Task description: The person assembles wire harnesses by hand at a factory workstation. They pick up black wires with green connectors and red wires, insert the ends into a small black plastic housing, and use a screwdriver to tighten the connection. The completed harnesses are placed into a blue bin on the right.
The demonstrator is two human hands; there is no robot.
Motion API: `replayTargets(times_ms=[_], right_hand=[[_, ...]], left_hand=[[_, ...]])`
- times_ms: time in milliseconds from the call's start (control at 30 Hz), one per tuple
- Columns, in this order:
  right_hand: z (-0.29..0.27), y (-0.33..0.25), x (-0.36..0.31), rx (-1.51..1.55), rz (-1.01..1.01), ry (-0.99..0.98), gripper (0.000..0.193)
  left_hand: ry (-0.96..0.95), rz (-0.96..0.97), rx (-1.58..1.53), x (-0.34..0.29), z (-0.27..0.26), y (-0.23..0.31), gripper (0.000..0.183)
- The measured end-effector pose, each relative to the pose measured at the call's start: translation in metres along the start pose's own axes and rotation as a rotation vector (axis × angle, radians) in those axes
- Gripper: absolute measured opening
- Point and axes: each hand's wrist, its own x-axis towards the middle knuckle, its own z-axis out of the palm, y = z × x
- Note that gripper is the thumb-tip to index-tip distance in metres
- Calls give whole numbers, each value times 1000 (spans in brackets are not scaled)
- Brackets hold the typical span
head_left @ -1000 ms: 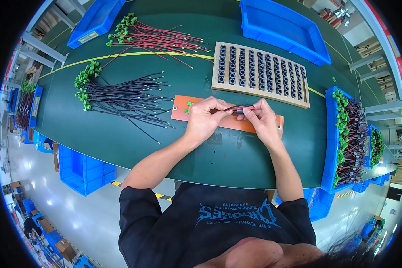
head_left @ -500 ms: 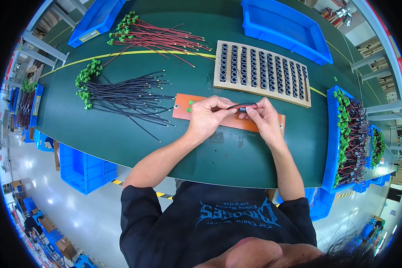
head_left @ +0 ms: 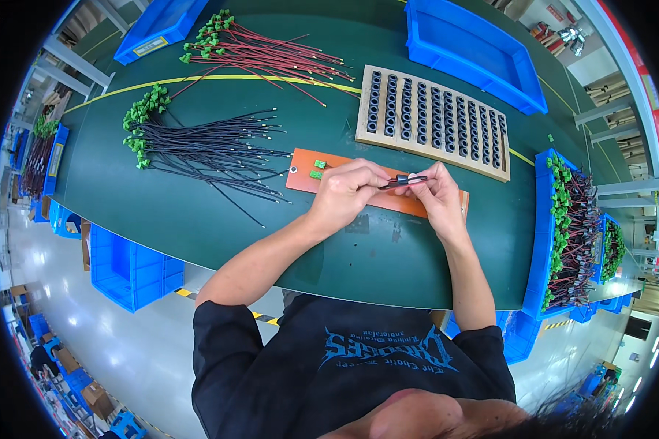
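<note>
Over the orange board (head_left: 300,167), my left hand (head_left: 346,192) pinches dark wires between thumb and fingers. My right hand (head_left: 439,203) grips the other end of the same wires with its fingertips. Between the two hands, a small black ring core (head_left: 400,180) sits on the wires, which bend in a short loop by the right fingers. Two green connectors (head_left: 319,164) show on the board beside my left hand. My fingers partly cover the wires and the board's middle.
A wooden tray (head_left: 362,124) with rows of black ring cores lies beyond my hands. Black wires (head_left: 205,143) and red wires (head_left: 285,61) with green connectors lie at left. A blue bin (head_left: 540,234) of wired connectors stands right; another blue bin (head_left: 476,55) is at the back.
The wires between my hands have turned and the red strand shows less. The black ring core is now more exposed between the hands. The whole view has shifted slightly.
</note>
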Motion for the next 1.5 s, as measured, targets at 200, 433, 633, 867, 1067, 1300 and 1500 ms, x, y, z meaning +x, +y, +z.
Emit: replayTargets(times_ms=[200,433,633,867,1067,1300,1500], right_hand=[[0,3,-1,25,17,36,12],[-2,3,0,45,21,16,12],[1,3,-1,48,27,27,12],[-3,3,1,42,6,4,14],[3,-10,-5,-439,-199,104,21],[0,-10,-5,-513,-305,136,10],[-1,2,-4,-447,-353,136,10]], left_hand=[[-55,80,30,7,4,8,10],[-76,155,178,7,-6,13,10],[-180,177,172,11,-14,11,8],[-69,-38,-13,14,-2,3,8],[-72,-226,-75,12,-3,3,9],[-182,-255,-62,16,-11,8,7],[-137,-239,-45,15,-5,2,7]])
